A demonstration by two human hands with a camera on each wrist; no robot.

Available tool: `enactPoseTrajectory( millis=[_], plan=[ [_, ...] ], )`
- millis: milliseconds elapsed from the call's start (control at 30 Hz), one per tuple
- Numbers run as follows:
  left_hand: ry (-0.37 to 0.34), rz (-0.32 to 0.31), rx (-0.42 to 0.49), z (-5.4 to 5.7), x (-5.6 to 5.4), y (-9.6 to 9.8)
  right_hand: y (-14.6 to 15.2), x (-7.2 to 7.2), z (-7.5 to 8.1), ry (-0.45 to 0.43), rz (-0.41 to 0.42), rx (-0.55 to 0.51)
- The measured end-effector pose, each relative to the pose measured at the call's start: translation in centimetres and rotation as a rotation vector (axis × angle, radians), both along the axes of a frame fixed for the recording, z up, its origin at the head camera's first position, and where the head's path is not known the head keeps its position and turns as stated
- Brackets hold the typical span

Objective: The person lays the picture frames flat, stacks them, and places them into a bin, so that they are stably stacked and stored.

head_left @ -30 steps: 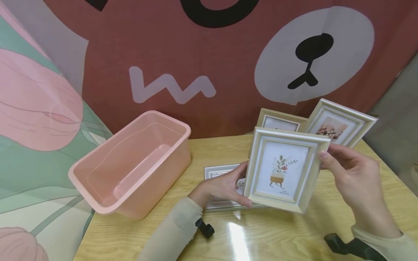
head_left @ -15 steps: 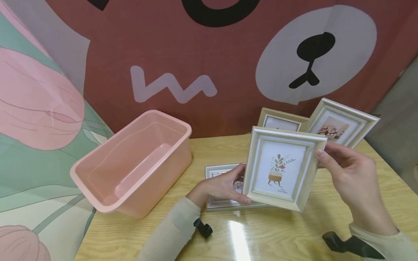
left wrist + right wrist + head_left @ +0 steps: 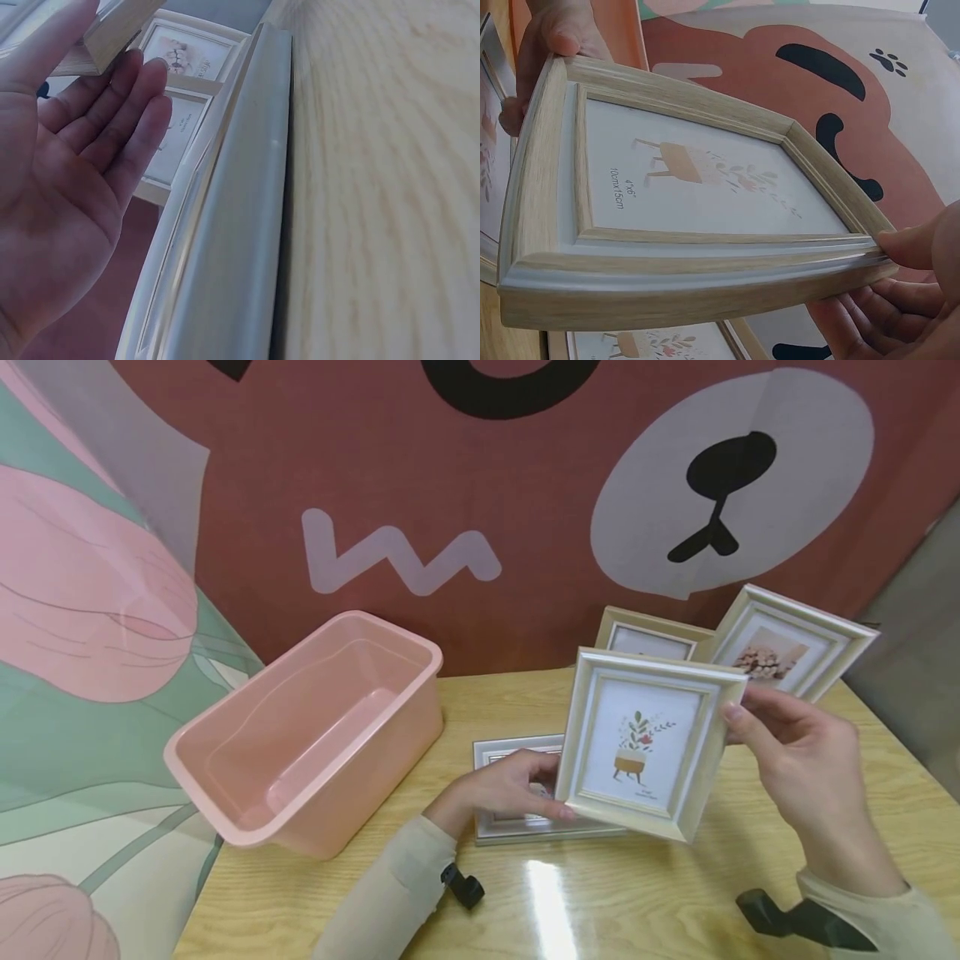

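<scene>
A cream picture frame (image 3: 648, 739) with a potted-plant print is held up above the table, tilted toward me. My left hand (image 3: 510, 789) pinches its lower left corner, thumb in front and fingers behind. At the upper right edge my right hand (image 3: 810, 768) grips it, the thumb on the front face; the right wrist view shows those fingers (image 3: 885, 307) beneath the rim. Under the left hand a silver-white picture frame (image 3: 525, 835) lies flat on the table, partly covered. Behind stand a tan picture frame (image 3: 652, 647) and a cream one with a flower photo (image 3: 780, 647).
A pink plastic bin (image 3: 390, 760) stands on the left of the wooden table (image 3: 495, 902), its inside bare. A cartoon-printed cloth (image 3: 525, 527) hangs behind the table. The table's right edge slopes away beside the standing frames.
The held picture frame and both hands have shifted slightly left in the head view. The grip looks the same, and the other frames and bin stay in place.
</scene>
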State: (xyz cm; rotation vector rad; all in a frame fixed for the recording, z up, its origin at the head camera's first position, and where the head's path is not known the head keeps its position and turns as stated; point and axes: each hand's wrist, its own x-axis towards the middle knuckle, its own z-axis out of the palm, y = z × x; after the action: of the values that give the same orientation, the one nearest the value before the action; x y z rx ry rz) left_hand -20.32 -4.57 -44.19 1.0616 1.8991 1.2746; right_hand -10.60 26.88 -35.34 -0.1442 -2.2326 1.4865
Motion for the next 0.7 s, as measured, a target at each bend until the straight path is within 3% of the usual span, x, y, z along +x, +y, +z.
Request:
enactPoseTrajectory(
  millis=[167, 433, 700],
  plan=[
    [0.006, 0.017, 0.001, 0.0, 0.2, -0.2, 0.0, -0.1, 0.0, -0.004, 0.006, 0.005],
    [0.112, 0.119, -0.043, 0.2, 0.6, -0.9, 0.2, -0.2, -0.1, -0.017, 0.026, 0.006],
    [0.103, 0.164, -0.012, 0.0, 1.0, -1.5, 0.2, -0.4, -0.4, 0.003, 0.050, -0.029]
  ],
)
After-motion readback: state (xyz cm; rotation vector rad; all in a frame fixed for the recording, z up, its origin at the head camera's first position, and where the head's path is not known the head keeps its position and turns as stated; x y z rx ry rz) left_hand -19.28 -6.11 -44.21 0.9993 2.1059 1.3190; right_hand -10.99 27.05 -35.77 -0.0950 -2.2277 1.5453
